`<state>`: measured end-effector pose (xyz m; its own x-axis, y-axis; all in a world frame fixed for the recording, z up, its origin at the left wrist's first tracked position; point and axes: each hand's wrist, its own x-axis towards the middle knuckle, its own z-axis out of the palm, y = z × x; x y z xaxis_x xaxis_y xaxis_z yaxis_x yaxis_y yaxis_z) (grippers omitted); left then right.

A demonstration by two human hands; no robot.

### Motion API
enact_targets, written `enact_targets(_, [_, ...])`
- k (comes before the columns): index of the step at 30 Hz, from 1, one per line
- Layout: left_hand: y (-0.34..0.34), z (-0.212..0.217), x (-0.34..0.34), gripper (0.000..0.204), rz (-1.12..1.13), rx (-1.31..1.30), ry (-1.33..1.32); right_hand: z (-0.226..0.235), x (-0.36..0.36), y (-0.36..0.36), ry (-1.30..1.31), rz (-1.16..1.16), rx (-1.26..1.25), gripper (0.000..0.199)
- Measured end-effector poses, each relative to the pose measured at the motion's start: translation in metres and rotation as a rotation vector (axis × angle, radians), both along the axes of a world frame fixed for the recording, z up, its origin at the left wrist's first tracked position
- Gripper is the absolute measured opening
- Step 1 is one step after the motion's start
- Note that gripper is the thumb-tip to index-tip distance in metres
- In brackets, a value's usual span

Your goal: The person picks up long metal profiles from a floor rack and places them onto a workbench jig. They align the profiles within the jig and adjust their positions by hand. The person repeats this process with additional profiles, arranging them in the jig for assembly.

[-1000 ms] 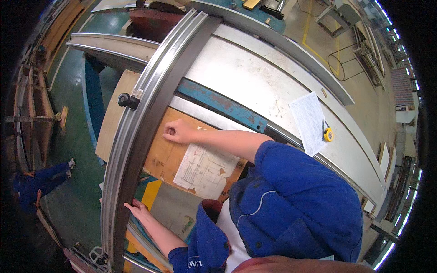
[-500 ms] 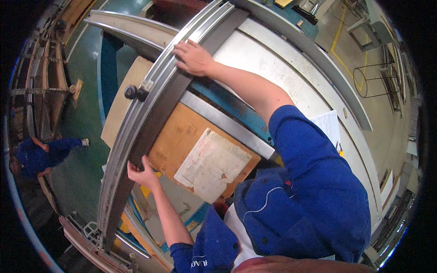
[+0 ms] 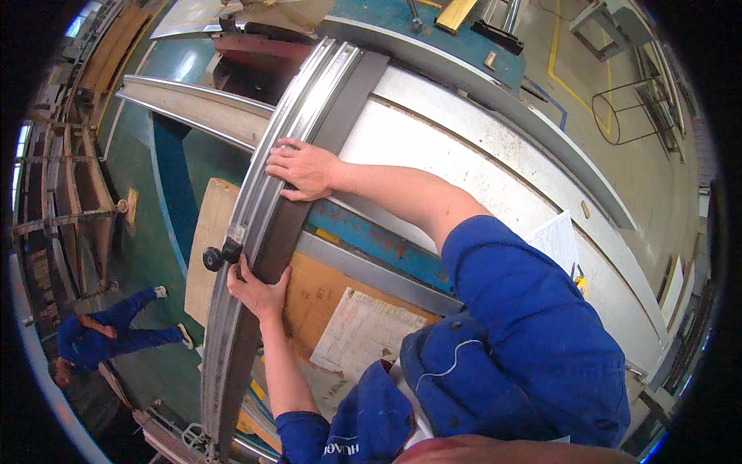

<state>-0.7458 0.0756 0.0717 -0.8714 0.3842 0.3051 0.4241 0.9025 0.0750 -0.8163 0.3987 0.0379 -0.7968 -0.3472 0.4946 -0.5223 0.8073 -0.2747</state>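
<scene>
Fingers slightly parted, my right hand (image 3: 304,172) rests on the silver rail (image 3: 302,108) beneath; my left hand (image 3: 260,294), thumb spread from fingers, straddles it beside the black knob (image 3: 213,259).

"Which loose items are you noting from here?"

"A yellow tape measure (image 3: 582,285) is lying just beside a printed white sheet (image 3: 558,238)."

"And the floor?"

"On the green floor (image 3: 158,263) at left, a co-worker in blue (image 3: 86,342) is standing near a brown rack (image 3: 93,183). On the pale floor (image 3: 618,170) at right, a yellow line (image 3: 554,46) is running near a grey metal stand (image 3: 634,23)."
</scene>
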Motion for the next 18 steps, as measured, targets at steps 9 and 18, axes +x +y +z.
enact_targets(9, [0.005, -0.0025, 0.0013, 0.105, -0.029, -0.006, 0.055, 0.0042, 0.0036, 0.0012, 0.061, 0.004, -0.044, 0.054])
enact_targets(18, [0.0039, -0.0017, 0.0032, 0.101, -0.036, 0.003, 0.061, 0.0056, 0.0044, 0.001, 0.106, -0.009, -0.042, 0.05])
